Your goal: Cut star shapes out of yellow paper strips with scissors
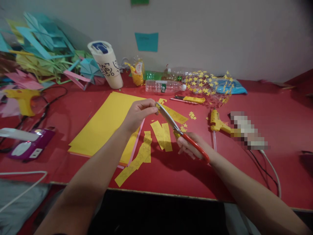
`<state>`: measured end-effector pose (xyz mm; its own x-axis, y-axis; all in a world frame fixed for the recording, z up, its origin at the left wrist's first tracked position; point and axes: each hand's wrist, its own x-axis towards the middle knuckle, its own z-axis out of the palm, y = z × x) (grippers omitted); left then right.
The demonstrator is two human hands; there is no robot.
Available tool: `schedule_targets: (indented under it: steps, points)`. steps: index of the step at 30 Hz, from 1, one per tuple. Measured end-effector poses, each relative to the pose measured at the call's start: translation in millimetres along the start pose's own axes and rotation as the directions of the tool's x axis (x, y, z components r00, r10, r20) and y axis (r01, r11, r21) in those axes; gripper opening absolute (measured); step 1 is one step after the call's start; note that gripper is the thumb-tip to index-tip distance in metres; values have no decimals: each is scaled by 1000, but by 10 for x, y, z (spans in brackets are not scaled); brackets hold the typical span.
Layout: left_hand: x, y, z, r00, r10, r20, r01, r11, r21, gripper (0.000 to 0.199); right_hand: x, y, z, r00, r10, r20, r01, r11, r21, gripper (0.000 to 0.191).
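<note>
While cut stars (192, 115) and strips (161, 134) already lay about, the right hand (189, 147) gripped scissors (179, 130), the left hand (139, 112) pinching a small scrap (156, 104), yellow sheets (107, 122) uncut.

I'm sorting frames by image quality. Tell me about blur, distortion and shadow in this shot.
Head view: wide-angle bend bows the table edge; the paper pile at top left smears with blur; the scissors and both hands, left hand and right hand, are fairly sharp; soft shadow falls under the arms; a pixelated patch covers the glue gun lead.
</note>
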<state>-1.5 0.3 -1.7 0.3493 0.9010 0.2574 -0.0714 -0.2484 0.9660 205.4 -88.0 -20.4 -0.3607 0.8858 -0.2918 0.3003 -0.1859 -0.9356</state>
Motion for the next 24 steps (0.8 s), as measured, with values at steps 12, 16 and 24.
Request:
schedule_targets:
  steps: [12,16,24]
  points:
    - [2,1,0,1000,-17,-19,17,1000,1,13,0,-36,32,999,22,-46,-21,1000,16,51]
    - [5,1,12,999,-26,-31,26,1000,-6,14,-4,-59,44,998,34,-56,-33,999,19,51]
    - [4,-19,15,999,-34,-39,32,998,-45,14,-5,-63,56,994,55,-95,-51,998,37,49]
